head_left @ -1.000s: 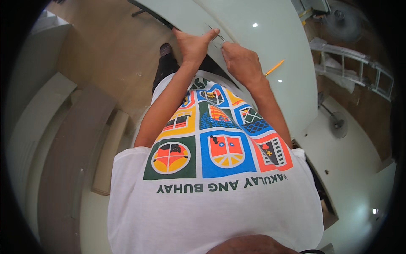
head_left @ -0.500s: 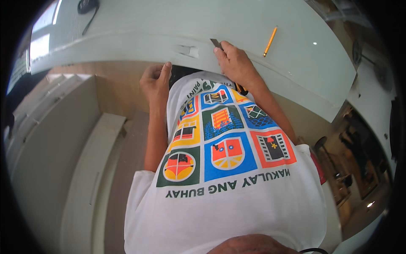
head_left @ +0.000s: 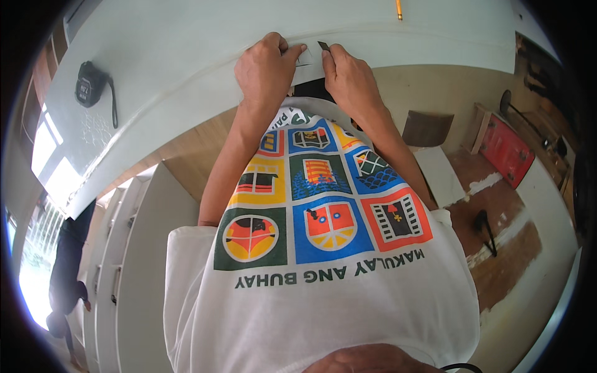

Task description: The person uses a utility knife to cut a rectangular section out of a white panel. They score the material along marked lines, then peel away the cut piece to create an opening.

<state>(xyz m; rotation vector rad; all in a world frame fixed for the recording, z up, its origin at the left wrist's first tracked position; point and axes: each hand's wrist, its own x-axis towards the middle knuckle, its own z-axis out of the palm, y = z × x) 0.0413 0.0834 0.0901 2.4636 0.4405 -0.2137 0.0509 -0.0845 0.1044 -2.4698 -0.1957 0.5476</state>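
Observation:
A pale, glossy panel point(head_left: 205, 68) spans the far side in front of me. A small cut-out patch point(head_left: 304, 57) with dark lines shows close to its near edge. My left hand point(head_left: 266, 71) rests on the panel just left of this patch, fingers curled under and thumb stretched toward it; whatever those fingers may hold is hidden. On the patch's other side, my right hand point(head_left: 352, 81) is closed around a utility knife, whose dark blade point(head_left: 323, 46) sticks out beyond the thumb and forefinger. The knife's handle is mostly covered by the hand.
A black tape measure point(head_left: 91, 84) with a wrist strap lies on the panel at left. A yellow pencil point(head_left: 399, 9) is at the far edge of view. White drawers point(head_left: 146, 248) stand below left, near another person point(head_left: 68, 273). A red panel point(head_left: 507, 149) lies on the right.
My left hand has moved from the panel's near edge up onto its surface beside the patch. The knife remains in my right hand. The view has turned, bringing the tape measure nearer.

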